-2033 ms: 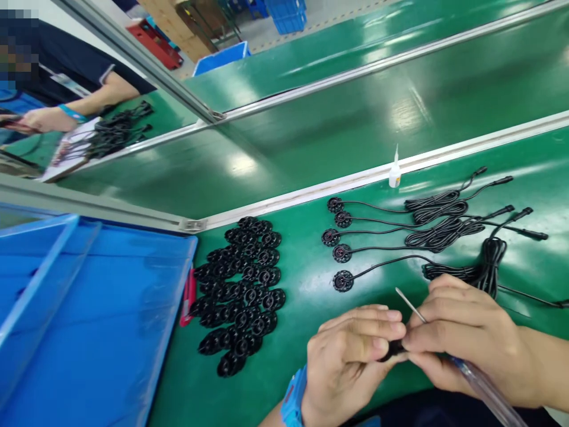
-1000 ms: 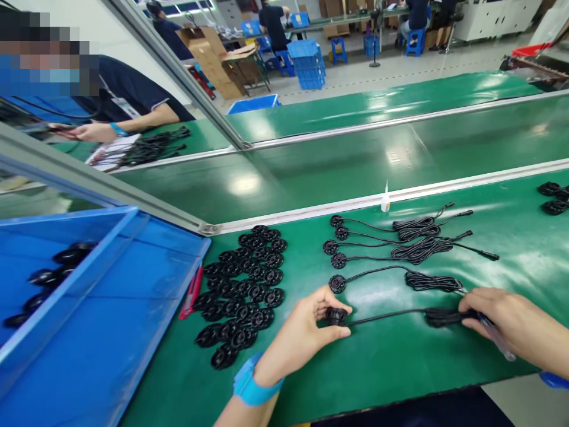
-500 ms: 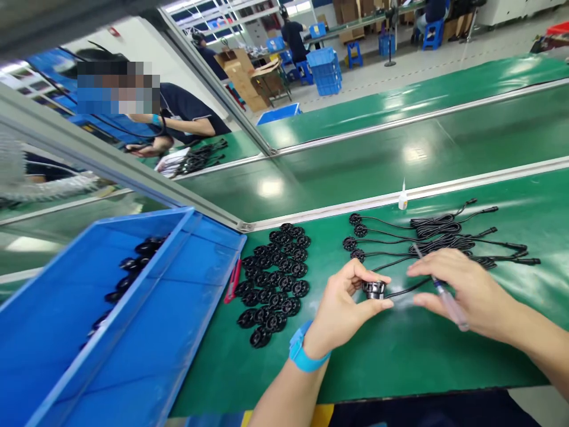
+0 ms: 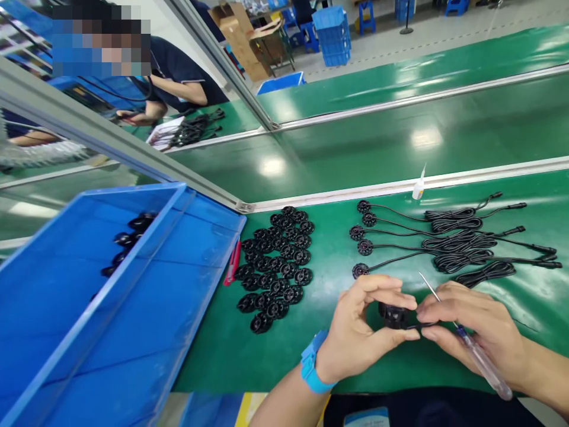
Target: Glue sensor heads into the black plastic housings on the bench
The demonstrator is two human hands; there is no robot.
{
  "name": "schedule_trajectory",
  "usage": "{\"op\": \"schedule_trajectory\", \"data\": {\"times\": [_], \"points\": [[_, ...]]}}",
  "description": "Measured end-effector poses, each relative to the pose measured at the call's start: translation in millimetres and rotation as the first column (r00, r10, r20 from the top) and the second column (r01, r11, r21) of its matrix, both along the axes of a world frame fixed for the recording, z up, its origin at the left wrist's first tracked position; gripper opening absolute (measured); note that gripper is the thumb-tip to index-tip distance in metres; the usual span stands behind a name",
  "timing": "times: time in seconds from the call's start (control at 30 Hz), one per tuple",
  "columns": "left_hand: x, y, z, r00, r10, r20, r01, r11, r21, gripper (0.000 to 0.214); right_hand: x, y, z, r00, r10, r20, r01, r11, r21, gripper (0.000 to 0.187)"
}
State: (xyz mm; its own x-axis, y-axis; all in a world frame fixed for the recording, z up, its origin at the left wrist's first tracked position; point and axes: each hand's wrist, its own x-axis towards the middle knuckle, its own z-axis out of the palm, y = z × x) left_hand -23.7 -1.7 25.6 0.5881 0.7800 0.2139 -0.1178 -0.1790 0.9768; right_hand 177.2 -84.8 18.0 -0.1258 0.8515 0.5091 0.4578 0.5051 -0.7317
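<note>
Between the fingers and thumb of my left hand [image 4: 360, 332], a black round plastic part [image 4: 393, 316] is gripped on its edge. A thin black cable [image 4: 420, 325] runs out of its right side. My right hand [image 4: 484, 326] is closed around a screwdriver [image 4: 485, 363] with a clear handle, its metal tip pointing up and to the left. The fingertips of that hand are at the cable close to the part; whether they pinch it I cannot tell. Just beyond my hands lie several coiled black cables [image 4: 462, 242] with round ends [image 4: 364, 247].
Many black round parts [image 4: 278, 261] lie in a cluster on the green table [image 4: 329, 362]. Beside them are a red utility knife [image 4: 232, 264] and a tilted blue bin [image 4: 133, 332]. A small white bottle [image 4: 418, 188] stands near the back rail. Another person [image 4: 186, 77] sits beyond the frame.
My right hand has come in to the left hand, its fingertips now at the cable. Both hands and the part appear lower and further right in view, and the camera has tilted down.
</note>
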Motion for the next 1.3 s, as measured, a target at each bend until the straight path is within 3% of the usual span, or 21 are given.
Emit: {"op": "schedule_trajectory", "data": {"times": [0.13,0.7,1.0,1.1,1.2,1.3], "points": [[1.0,-0.2,1.3,1.000,-0.004,0.021,0.003,0.999,0.051,0.064,0.9,1.7,1.6,1.000,-0.002,-0.003,0.002,1.000,-0.011,0.021],[-0.5,-0.5,-0.5,1.000,-0.017,-0.001,0.017,0.999,0.044,0.067,1.6,1.6,3.6,1.000,-0.008,0.023,0.008,1.000,-0.017,0.021],[-1.1,2.6,-5.5,0.996,-0.074,-0.050,0.079,0.992,0.094,0.086,1.6,-0.6,5.4,0.996,-0.083,0.026,0.083,0.997,-0.004,0.017],[0.2,2.1,-7.3,0.995,-0.044,-0.086,0.062,0.973,0.223,0.092,1.3,0.5,8.7,0.992,-0.124,0.021,0.124,0.992,-0.004,0.013],[2.1,1.9,-8.9,0.993,0.045,-0.113,0.005,0.912,0.410,0.084,1.2,1.8,11.1,0.989,-0.144,0.017,0.145,0.989,-0.036,0.008],[4.5,1.8,-10.3,0.990,0.099,-0.099,-0.040,0.876,0.481,0.075,1.6,2.9,11.7,0.988,-0.156,-0.006,0.154,0.984,-0.086,0.009]]}}
